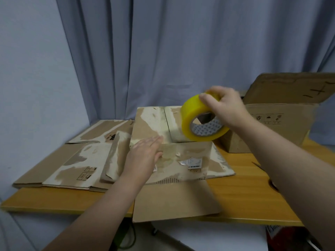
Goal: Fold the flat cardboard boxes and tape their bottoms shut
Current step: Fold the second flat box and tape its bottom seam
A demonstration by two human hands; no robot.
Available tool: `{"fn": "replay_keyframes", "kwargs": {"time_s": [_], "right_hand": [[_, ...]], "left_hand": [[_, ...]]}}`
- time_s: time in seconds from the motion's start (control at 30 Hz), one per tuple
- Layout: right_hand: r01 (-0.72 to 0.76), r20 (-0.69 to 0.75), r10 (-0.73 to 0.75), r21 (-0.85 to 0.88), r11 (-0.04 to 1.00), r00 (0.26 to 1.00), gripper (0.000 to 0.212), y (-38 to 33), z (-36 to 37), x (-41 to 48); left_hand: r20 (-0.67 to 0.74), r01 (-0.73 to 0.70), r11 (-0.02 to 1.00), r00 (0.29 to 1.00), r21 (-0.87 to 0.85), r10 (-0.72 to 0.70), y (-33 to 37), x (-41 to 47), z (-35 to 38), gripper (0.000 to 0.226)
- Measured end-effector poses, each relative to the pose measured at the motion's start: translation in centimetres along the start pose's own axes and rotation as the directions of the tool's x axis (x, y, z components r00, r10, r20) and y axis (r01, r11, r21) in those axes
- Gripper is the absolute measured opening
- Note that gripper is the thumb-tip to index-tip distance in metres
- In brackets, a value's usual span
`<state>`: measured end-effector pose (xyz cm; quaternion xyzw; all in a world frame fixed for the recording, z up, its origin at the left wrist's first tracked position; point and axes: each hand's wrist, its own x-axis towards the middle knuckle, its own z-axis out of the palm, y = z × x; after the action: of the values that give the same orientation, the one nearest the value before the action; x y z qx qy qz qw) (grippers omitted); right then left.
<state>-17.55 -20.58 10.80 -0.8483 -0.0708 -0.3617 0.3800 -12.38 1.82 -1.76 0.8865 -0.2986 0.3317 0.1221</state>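
Pressing box flaps (151,123) with flat left hand (143,156), gripping tape roll (188,122) in right hand (226,106). Risks crooked, wrinkled tape through slack pressure

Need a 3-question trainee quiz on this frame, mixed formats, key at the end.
1. True or false: the right hand grips the yellow tape roll above the cardboard box.
2. The left hand is: A) holding scissors, B) lying flat, fingers straight, on the cardboard box, C) hanging below the table edge.
3. Fill in: seen from the person, the flattened boxes lie on the wooden table to the ___ of the box under the hands.

Key: 1 true; 2 B; 3 left.
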Motion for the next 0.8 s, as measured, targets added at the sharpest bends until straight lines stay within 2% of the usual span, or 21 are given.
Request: {"fn": "replay_keyframes", "kwargs": {"time_s": [0.07,0.17,0.23,0.33,0.47,0.57,0.7,0.73,0.8], "right_hand": [[0.010,0.057,-0.003,-0.117,0.993,0.998,0.018,-0.2,-1.6,0.3],[0.023,0.099,0.009,-0.309,0.951,0.995,0.030,1.1,-2.1,-0.1],[0.039,0.072,-0.017,-0.308,0.951,0.997,0.029,1.6,-1.9,-0.6],[0.085,0.057,-0.070,-0.344,0.935,0.996,0.030,2.0,-1.7,-0.5],[0.135,0.105,-0.099,-0.441,0.887,0.990,0.032,1.2,-0.8,0.1],[0.169,0.135,-0.118,-0.475,0.864,0.984,0.033,0.7,-0.6,0.2],[0.147,0.216,-0.052,-0.448,0.882,0.975,0.035,0.3,-2.1,1.2],[0.162,0.239,-0.042,-0.507,0.846,0.970,0.038,0.1,-2.9,1.6],[0.235,0.302,-0.030,-0.673,0.701,0.953,0.041,0.2,-4.5,2.3]], "left_hand": [[0.000,0.015,1.000,1.000,-0.009,-0.015,0.1,0.0,0.1,0.052],[0.035,0.060,0.998,0.998,-0.006,-0.060,0.6,0.1,-0.2,0.050],[0.068,0.085,0.996,0.994,0.016,-0.085,1.5,0.4,-0.8,0.051],[0.122,0.043,0.994,0.991,0.100,-0.055,3.0,1.8,-0.9,0.054],[0.205,-0.024,0.997,0.979,0.073,0.009,6.0,3.9,0.2,0.057],[0.181,0.000,0.999,0.983,0.040,-0.007,5.8,3.9,0.8,0.049],[0.147,0.046,0.998,0.988,-0.052,-0.038,5.4,2.8,0.2,0.044],[0.156,0.059,0.997,0.987,-0.051,-0.051,5.5,2.8,0.1,0.046],[0.180,0.077,0.997,0.981,-0.025,-0.071,5.7,3.2,0.2,0.050]]}}
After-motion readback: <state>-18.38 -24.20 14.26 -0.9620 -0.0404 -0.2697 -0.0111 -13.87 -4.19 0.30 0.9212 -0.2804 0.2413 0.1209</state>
